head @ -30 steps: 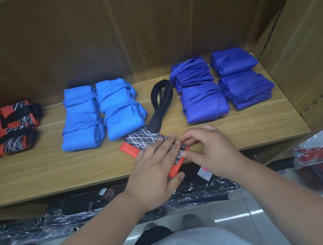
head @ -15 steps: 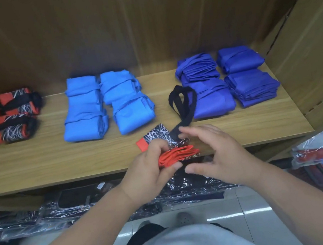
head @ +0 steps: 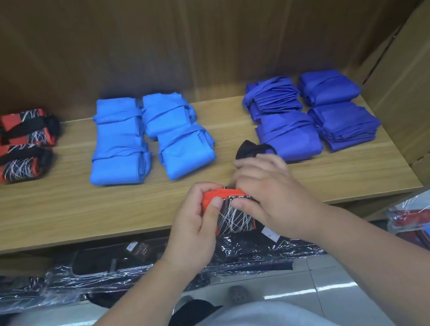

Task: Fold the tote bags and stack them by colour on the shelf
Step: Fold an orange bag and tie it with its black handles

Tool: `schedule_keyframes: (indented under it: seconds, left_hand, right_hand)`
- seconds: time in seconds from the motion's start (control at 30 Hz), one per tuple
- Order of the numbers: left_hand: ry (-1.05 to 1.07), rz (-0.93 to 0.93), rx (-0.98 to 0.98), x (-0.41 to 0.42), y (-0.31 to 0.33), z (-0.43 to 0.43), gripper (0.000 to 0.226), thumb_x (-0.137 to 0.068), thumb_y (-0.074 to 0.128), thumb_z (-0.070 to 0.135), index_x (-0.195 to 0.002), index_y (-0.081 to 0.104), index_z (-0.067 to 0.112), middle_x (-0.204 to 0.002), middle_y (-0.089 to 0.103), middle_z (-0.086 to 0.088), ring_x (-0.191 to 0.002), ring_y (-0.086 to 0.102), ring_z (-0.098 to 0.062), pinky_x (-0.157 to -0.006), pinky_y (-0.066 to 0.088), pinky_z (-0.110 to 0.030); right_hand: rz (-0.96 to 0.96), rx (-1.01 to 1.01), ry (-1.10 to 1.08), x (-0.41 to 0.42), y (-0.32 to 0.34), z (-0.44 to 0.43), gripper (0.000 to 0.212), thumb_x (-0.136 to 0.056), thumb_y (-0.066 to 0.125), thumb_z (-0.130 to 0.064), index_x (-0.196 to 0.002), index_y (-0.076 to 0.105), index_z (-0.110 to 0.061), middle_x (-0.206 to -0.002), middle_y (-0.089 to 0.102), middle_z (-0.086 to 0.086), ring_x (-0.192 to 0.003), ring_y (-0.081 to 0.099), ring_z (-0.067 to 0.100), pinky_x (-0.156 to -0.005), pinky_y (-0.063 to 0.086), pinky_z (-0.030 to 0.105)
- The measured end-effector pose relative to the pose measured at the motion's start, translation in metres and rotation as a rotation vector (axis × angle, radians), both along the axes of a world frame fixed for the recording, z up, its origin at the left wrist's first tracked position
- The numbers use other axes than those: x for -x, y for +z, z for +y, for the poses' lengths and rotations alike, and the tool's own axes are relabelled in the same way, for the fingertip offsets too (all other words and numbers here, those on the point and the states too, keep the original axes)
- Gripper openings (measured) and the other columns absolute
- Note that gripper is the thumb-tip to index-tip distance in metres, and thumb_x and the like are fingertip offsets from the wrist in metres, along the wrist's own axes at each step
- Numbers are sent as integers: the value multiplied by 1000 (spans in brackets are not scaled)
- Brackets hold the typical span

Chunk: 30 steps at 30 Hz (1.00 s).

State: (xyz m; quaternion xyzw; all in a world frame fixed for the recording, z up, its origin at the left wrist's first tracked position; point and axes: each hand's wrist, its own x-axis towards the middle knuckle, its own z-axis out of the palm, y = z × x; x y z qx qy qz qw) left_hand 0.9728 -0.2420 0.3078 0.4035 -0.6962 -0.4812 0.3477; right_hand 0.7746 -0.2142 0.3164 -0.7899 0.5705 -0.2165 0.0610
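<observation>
One shelf (head: 48, 215) carries three folded groups: red bags (head: 2, 150) far left, light blue bags (head: 146, 139) centre, dark blue bags (head: 309, 112) right. At the near edge, the left hand (head: 194, 235) and right hand (head: 272, 196) each grip an end of a folded red patterned bag (head: 232, 213). Its black strap (head: 253, 150) protrudes beyond the right hand.

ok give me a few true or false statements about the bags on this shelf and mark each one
The left hand and right hand both grip the orange patterned bag. True.
The light blue bags lie between the orange patterned bundles and the dark blue bags. True.
The dark blue bags sit at the left end of the shelf. False: they sit at the right end.
The black strap hangs off the shelf's front edge. False: the black strap lies bunched on the shelf beyond the right hand.
</observation>
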Motion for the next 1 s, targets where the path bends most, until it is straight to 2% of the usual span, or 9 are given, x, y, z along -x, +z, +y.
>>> schedule_keyframes:
  seconds: [0.13, 0.23, 0.3, 0.4, 0.47, 0.57, 0.67, 0.87, 1.0]
  left_hand:
    - [11, -55, 80, 5, -2, -6, 14, -99, 50, 24, -107, 60, 29, -97, 65, 16, -94, 60, -4, -83, 43, -13]
    - [44, -148, 267, 12, -7, -12, 19, -99, 53, 21, -108, 68, 15, -99, 62, 1, -96, 56, -3, -87, 43, -15]
    - [79, -243, 423, 14, -11, -15, 26, -97, 54, 25, -108, 71, 9, -98, 61, -3, -93, 56, -12, -86, 47, -28]
    - [162, -393, 617, 8, -16, -21, 26, -94, 59, 32, -104, 76, 15, -97, 64, 1, -92, 58, -24, -80, 46, -42]
    - [146, -405, 618, 3, -19, -23, 28, -94, 59, 36, -104, 76, 17, -99, 66, 3, -94, 59, -24, -82, 45, -45]
    - [115, -397, 567, 1, -21, -23, 26, -95, 57, 36, -103, 76, 19, -98, 67, 6, -95, 60, -22, -83, 46, -47]
    - [133, -397, 536, 4, -24, -23, 23, -94, 56, 32, -97, 75, 20, -94, 67, 8, -93, 60, -20, -82, 45, -45]
    - [121, -431, 475, 6, -24, -27, 23, -96, 52, 32, -90, 71, 21, -86, 59, 6, -87, 55, -21, -80, 42, -45]
    - [129, -398, 408, 6, -22, -31, 26, -95, 50, 36, -93, 73, 22, -89, 62, 7, -90, 59, -21, -84, 42, -44]
  right_hand:
    - [-199, -127, -41, -3, -10, -7, 45, -102, 40, -49, -98, 65, -12, -103, 60, -4, -88, 58, 24, -81, 48, 43]
    - [-233, -100, -102, -3, -19, -11, 48, -102, 39, -48, -92, 66, -10, -99, 59, -5, -87, 57, 21, -76, 49, 41]
    - [-223, -64, -128, -3, -25, -14, 48, -102, 40, -47, -87, 67, -10, -95, 61, -4, -89, 54, 20, -77, 47, 40]
    - [-226, -12, -155, -3, -32, -17, 47, -99, 47, -49, -79, 67, -11, -90, 61, -5, -85, 50, 18, -77, 44, 34]
    - [-277, -25, -187, -4, -30, -17, 42, -94, 54, -52, -84, 66, -13, -85, 58, -9, -83, 49, 14, -74, 42, 29]
    - [-358, -83, -196, -6, -28, -18, 35, -91, 63, -51, -108, 68, -21, -89, 58, -16, -87, 50, 8, -76, 40, 21]
    - [-372, -21, -148, -9, -33, -18, 30, -93, 59, -47, -99, 76, -23, -89, 64, -13, -86, 55, 13, -80, 44, 27]
    - [-363, -9, -191, -14, -29, -20, 34, -95, 54, -44, -88, 76, -19, -82, 62, -8, -79, 57, 15, -71, 47, 31]
    - [-395, -141, -129, -4, -29, -10, 57, -86, 60, -63, -121, 72, -20, -108, 66, -7, -98, 59, 12, -92, 47, 31]
